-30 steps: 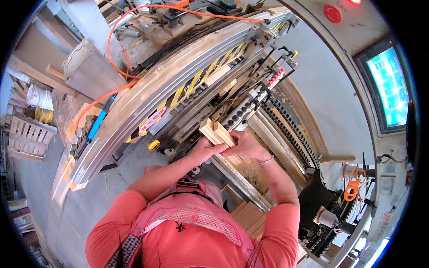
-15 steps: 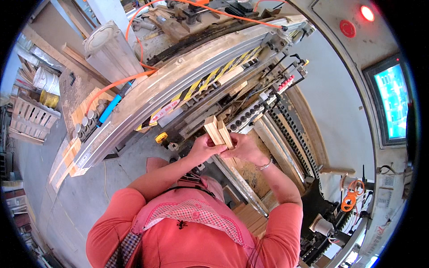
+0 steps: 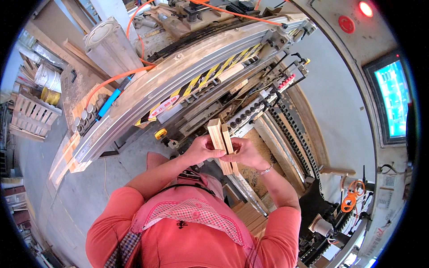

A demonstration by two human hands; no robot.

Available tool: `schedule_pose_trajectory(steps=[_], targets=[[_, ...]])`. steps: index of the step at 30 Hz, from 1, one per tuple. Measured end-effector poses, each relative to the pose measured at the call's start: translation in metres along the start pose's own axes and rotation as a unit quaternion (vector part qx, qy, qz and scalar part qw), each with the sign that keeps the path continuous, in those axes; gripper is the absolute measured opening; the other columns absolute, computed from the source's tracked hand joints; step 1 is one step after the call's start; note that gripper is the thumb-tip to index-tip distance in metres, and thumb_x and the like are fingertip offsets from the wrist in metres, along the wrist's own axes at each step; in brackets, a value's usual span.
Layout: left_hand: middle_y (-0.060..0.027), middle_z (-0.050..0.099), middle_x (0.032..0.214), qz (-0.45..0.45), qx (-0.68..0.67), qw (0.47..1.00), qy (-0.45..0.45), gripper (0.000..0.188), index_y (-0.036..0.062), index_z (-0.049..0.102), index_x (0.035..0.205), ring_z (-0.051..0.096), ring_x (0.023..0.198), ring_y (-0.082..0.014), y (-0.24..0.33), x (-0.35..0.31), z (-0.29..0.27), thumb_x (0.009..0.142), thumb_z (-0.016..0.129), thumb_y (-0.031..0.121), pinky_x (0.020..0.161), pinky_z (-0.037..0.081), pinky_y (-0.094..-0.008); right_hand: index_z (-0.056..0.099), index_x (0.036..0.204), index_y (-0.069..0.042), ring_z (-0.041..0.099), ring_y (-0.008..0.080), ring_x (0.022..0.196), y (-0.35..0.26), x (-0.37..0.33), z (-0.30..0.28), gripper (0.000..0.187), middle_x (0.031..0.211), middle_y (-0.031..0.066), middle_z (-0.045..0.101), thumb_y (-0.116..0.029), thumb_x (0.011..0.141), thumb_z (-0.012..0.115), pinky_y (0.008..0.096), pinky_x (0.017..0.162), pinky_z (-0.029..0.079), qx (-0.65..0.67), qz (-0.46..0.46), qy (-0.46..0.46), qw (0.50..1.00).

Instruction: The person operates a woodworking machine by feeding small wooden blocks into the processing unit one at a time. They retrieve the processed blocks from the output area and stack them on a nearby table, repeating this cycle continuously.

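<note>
Both hands, the left hand (image 3: pixel 201 151) and right hand (image 3: pixel 245 154), stay closed around a pair of wood blocks (image 3: pixel 220 144), now drawn nearer the chest at centre frame; the machine (image 3: pixel 192 80) lies toward 12 o'clock.

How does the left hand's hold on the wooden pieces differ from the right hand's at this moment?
The left hand grips the wooden pieces from their left side, around mid-length, while the right hand holds them from the right and reaches lower, near their bottom end. The left hand's thumb lies across the front face; the right hand's fingers curl in from the side. The right wrist wears a thin bracelet; the left wrist is bare. Both hands clasp the same upright pieces.
</note>
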State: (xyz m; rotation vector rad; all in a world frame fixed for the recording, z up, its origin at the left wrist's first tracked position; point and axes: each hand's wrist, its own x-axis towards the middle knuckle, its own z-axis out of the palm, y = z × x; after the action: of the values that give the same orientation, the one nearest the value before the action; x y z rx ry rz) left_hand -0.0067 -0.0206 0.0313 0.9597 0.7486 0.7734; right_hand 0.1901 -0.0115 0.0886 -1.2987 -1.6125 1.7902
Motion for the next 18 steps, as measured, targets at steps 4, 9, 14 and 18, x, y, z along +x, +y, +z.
schedule_pose_trajectory(steps=[4,9,14,18], targets=[[-0.0047,0.062,0.096,-0.026,-0.011,1.0,-0.009,0.044,0.001,0.056,0.11,0.059,0.085,-0.0111,0.001,-0.008,-0.007,0.074,0.074,0.017,0.074,0.049,-0.0255,0.061,0.102,0.001,0.057,0.0082,0.076,0.005,-0.007,0.002,0.044,0.086,0.0027,0.064,-0.012,0.065,0.079,0.0226,0.069,0.047,0.072,0.004,-0.004,0.997],[-0.0075,0.057,0.109,0.013,-0.041,0.996,-0.074,0.044,0.0012,0.05,0.117,0.055,0.098,-0.0136,0.014,-0.009,-0.016,0.081,0.066,0.02,0.083,0.045,-0.0279,0.058,0.108,-0.001,0.059,0.0094,0.079,0.006,-0.016,-0.012,0.048,0.092,0.0049,0.064,-0.016,0.067,0.079,0.024,0.072,0.049,0.152,0.042,-0.027,0.987],[-0.0105,0.055,0.113,0.024,-0.111,0.992,-0.053,0.039,0.0058,0.044,0.12,0.053,0.103,-0.0174,0.006,-0.005,-0.023,0.089,0.054,0.027,0.087,0.043,-0.0343,0.06,0.103,-0.001,0.06,0.0125,0.085,0.005,-0.013,-0.023,0.042,0.096,0.0068,0.065,-0.017,0.068,0.078,0.026,0.077,0.048,0.14,0.058,-0.014,0.988],[-0.0099,0.057,0.102,0.013,-0.128,0.992,0.018,0.027,0.0066,0.047,0.109,0.057,0.091,-0.0172,-0.012,-0.007,-0.023,0.093,0.045,0.028,0.079,0.047,-0.0319,0.06,0.101,-0.002,0.057,0.0079,0.07,0.013,-0.003,-0.039,0.041,0.081,0.0008,0.062,-0.011,0.066,0.079,0.0217,0.064,0.047,0.071,0.008,0.05,0.996]])
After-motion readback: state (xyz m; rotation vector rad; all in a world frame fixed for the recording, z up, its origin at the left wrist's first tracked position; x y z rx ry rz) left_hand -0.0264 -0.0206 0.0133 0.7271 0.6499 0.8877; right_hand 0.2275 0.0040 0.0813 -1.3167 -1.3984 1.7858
